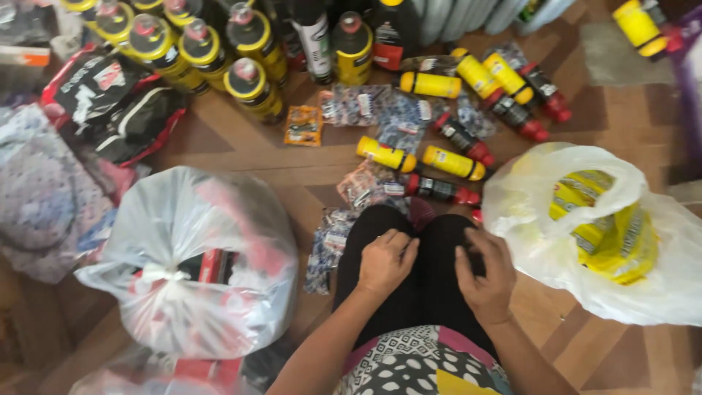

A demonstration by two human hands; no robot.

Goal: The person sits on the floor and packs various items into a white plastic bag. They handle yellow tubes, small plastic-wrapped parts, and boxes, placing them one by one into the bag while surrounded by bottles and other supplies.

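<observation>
Black-clad knees, lower centre of frame, carrying both hands: left hand (385, 262) curled, fingers together, pinching something too small to tell; right hand (484, 272) with fingers bent on the cloth, apparently holding nothing. Best kept low and steady over the lap. Lower left, knotted clear bag (191, 263) of red-and-black packs; right, open bag (585, 234) holding yellow bottles.

The bottles (453, 162) on the brown wooden floor (629, 117) are yellow, some black with red caps — the tied bag (191, 260) is translucent white over red and black, the open bag (607, 227) clear over yellow packs; the trousers (420, 292) are black, the top (424, 366) black-and-white spotted with pink and yellow
</observation>
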